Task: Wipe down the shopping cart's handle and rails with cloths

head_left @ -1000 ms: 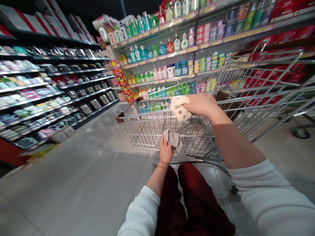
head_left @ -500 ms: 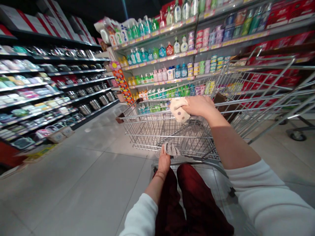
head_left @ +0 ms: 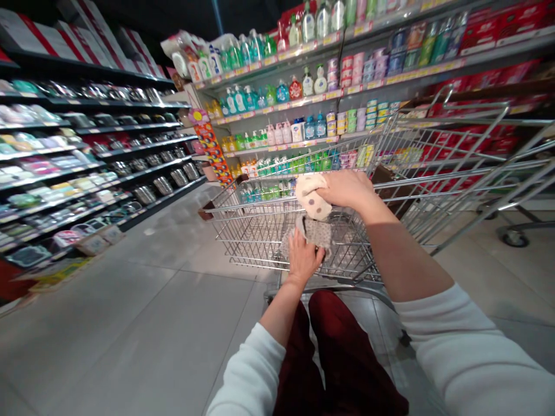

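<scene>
two cloths sit near the centre of the view, each under one bare hand, both against a wire shopping cart (head_left: 255,231). the right hand (head_left: 347,189) is closed around a cream polka-dot cloth (head_left: 310,196) at about 12 o'clock from the person's knees, pinning it to an upper rail of the cart, so the fabric lies between palm and metal and the hand's pressure passes through it. the left hand (head_left: 303,257) lies lower, its fingers spread over a grey speckled cloth (head_left: 314,234) against the basket wires; it presses on the cloth, but whether it truly grips cannot be told. the two cloths are touching or very nearly so. white sleeves (head_left: 472,352) cover both forearms only partly, and dark red trousers (head_left: 333,352) show at 6 o'clock. at 1 o'clock, rows of hand-soap bottles (head_left: 281,92) stand on store shelves (head_left: 347,89), labels turned to the aisle where shoppers can read them. at 10 o'clock, steel pots (head_left: 162,185) line black shelving (head_left: 108,153) above a pale tiled floor (head_left: 143,329).
</scene>
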`<state>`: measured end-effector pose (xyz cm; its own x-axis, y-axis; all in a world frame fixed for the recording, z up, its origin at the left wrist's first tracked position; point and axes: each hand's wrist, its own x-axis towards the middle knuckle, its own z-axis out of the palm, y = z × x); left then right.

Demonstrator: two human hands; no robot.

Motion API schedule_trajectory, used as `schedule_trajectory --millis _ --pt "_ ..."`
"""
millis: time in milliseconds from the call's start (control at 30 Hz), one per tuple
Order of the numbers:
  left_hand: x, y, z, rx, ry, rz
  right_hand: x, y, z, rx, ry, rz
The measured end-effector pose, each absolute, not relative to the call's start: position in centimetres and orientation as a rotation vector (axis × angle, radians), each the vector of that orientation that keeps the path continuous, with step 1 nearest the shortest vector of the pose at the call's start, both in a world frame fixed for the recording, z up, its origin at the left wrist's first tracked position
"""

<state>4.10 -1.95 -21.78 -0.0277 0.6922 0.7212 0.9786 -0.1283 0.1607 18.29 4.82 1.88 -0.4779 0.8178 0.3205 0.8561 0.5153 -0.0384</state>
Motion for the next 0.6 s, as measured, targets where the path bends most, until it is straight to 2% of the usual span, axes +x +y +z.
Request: schedule_trajectory --millis 167,433,600 --pt "2.3 -2.7 -25.7 -2.005 -1.775 -0.792 18.3 4.9 1.8 -1.405 -2.45 -0.169" --pt "0.7 -2.8 -28.6 -2.074 -1.788 -0.849 18.2 4.8 2.0 -1.413 -2.457 -0.15" --pt "0.5 -4.5 -32.6 -2.083 -2.055 -0.675 18.1 4.7 2.0 -1.414 -2.446 -0.157"
